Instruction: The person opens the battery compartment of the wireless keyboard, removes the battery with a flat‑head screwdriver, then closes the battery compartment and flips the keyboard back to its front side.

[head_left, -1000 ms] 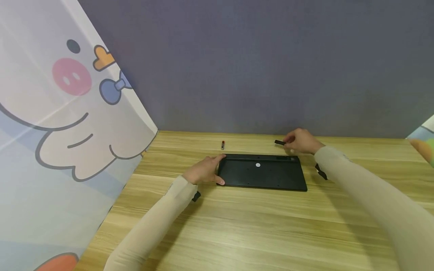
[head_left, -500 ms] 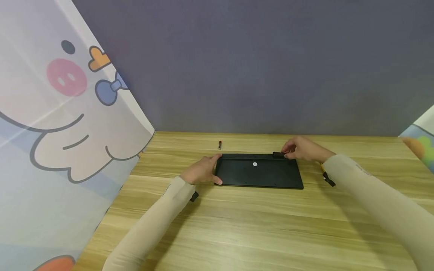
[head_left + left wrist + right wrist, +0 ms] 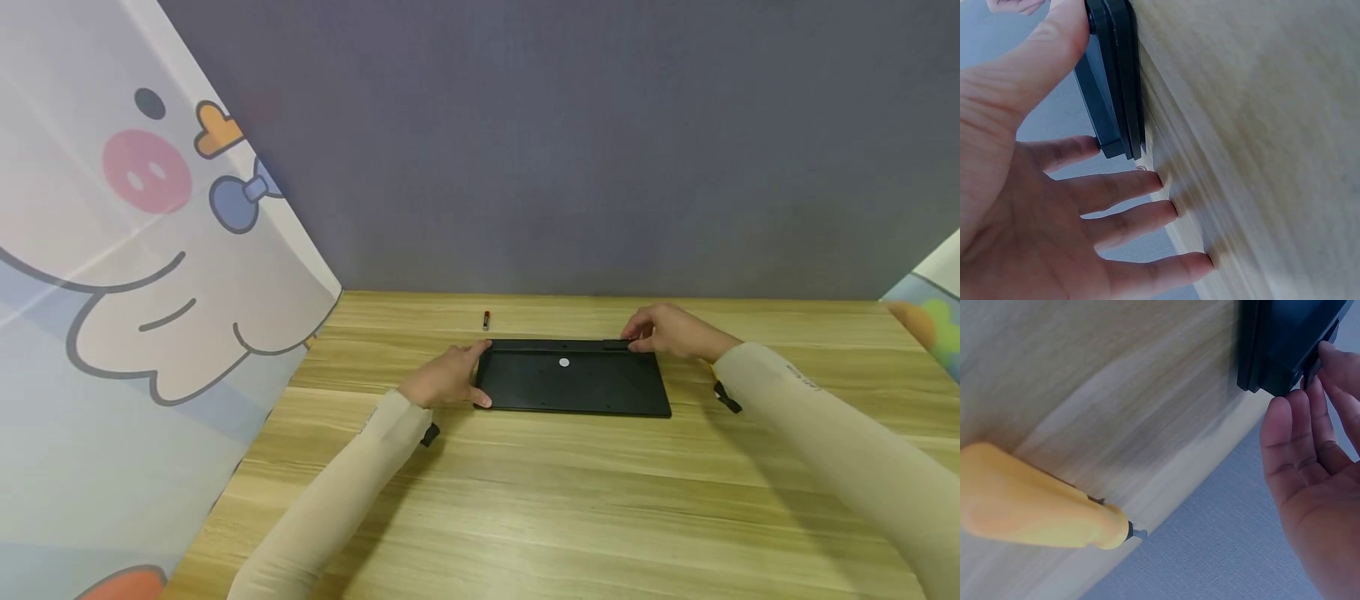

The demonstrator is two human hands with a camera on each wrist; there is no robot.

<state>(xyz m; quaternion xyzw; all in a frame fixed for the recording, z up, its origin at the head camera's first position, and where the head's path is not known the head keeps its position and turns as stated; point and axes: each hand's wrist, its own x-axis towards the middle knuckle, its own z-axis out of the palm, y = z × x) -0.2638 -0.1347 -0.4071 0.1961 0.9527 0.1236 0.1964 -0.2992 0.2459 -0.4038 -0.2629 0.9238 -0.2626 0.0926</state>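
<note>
A black keyboard (image 3: 573, 387) lies underside up on the table, with a round white sticker on it. My left hand (image 3: 444, 377) rests at its left end, thumb at the near corner and index finger at the far one. In the left wrist view the other fingers of that hand stretch out straight, their tips on the wood. At the keyboard's far right my right hand (image 3: 671, 332) pinches a small black battery cover (image 3: 617, 343), which lies nearly flush with the back strip. Fingers hide part of the cover.
Behind the keyboard lies a small battery (image 3: 486, 321) with a red end. A yellow-handled tool (image 3: 1041, 500), apparently a screwdriver, lies by my right wrist, mostly covered by the sleeve in the head view. A grey partition (image 3: 562, 150) rises at the table's back edge.
The right hand has brought the battery cover from behind the keyboard onto its far right edge, and the cover has tilted down flat. The left hand has stayed at the left end.
</note>
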